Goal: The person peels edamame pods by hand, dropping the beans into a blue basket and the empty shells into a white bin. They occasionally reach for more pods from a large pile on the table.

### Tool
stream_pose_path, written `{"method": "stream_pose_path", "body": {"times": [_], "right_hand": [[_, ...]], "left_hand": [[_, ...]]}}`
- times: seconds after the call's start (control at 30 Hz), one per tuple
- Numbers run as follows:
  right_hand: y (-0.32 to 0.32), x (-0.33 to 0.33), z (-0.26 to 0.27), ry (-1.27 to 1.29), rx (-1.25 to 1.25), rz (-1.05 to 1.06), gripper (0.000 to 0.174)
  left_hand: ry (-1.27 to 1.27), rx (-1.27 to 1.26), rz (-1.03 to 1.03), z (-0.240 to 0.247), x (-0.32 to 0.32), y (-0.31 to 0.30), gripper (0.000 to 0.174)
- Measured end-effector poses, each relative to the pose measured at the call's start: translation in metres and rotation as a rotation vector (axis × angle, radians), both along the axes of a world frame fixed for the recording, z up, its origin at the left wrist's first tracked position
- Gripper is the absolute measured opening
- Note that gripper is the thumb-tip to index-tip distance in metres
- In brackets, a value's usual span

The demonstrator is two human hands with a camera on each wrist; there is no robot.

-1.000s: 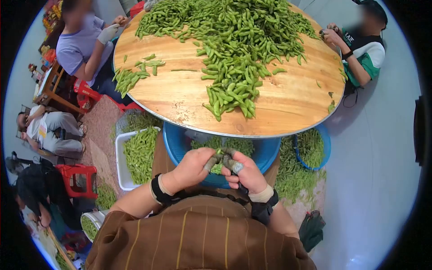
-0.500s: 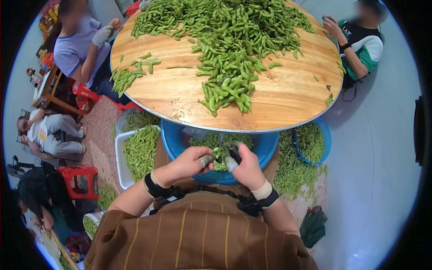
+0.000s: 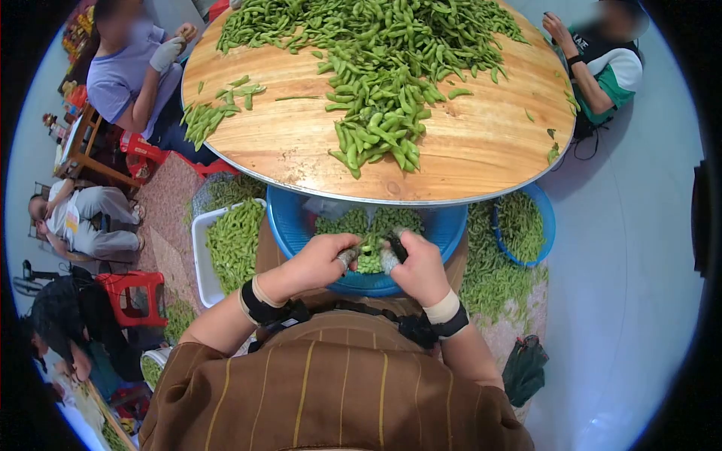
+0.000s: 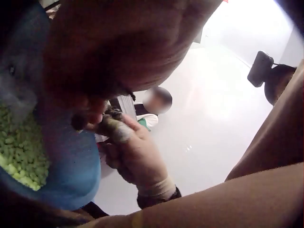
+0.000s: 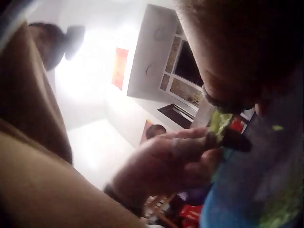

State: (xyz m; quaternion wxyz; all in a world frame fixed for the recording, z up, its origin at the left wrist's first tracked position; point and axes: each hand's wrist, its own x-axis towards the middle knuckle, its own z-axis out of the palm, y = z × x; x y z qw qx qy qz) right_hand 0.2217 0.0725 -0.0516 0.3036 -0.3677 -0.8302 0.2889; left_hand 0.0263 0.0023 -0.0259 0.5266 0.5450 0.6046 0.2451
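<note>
Both hands are held up over a large blue basin (image 3: 445, 259) of shelled green beans (image 3: 370, 263). My left hand (image 3: 322, 257) pinches a green edamame pod (image 5: 221, 122) between wrapped thumb and fingers. Opposite it, my right hand (image 3: 418, 269) has its fingers curled in at the same pod, its fingertips partly hidden. Grey wrapping covers the thumbs, and a dark covering (image 3: 396, 246) shows on the right hand. In the left wrist view the right hand (image 4: 142, 152) faces the shadowed left hand (image 4: 114, 52).
A round wooden table (image 3: 263, 143) beyond the basin bears a big heap of edamame pods (image 3: 391, 45). A white tub (image 3: 201, 259) of pods stands left, a blue basket (image 3: 547, 225) right. Two people sit at the table's far sides. Stripped pods (image 3: 489, 297) cover the floor at right.
The hands, close together one second ago, have drawn slightly apart over the basin. Table and basin sit higher in the head view. The person at the right has raised a hand.
</note>
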Motion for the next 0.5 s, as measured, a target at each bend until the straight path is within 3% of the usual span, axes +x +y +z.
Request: {"method": "stream_pose_path", "body": {"times": [0.07,0.13,0.2,0.23,0.3,0.43,0.5], "right_hand": [[-0.011,-0.003,0.012,0.190,-0.399,0.060,0.023],[-0.010,-0.005,0.002,0.180,-0.422,0.045,0.023],[-0.006,-0.007,-0.004,0.110,-0.624,-0.006,0.022],[-0.004,-0.008,-0.008,0.107,-0.625,-0.003,0.022],[-0.001,-0.009,-0.015,0.003,-0.075,-0.029,0.022],[-0.003,-0.009,-0.008,0.184,-0.210,0.038,0.017],[-0.007,-0.006,0.009,0.315,-1.114,0.123,0.013]], "left_hand": [[0.005,0.136,0.010,-0.003,0.003,-0.003,0.033],[0.038,0.191,-0.013,0.003,0.005,-0.004,0.037],[0.071,0.247,-0.029,0.004,0.004,-0.004,0.042],[0.015,0.219,-0.006,0.003,0.003,-0.004,0.045],[-0.045,0.193,0.017,0.000,0.001,-0.004,0.048],[-0.144,0.218,0.058,-0.004,-0.003,-0.006,0.047],[-0.155,0.248,0.033,-0.007,-0.001,-0.006,0.046]]}}
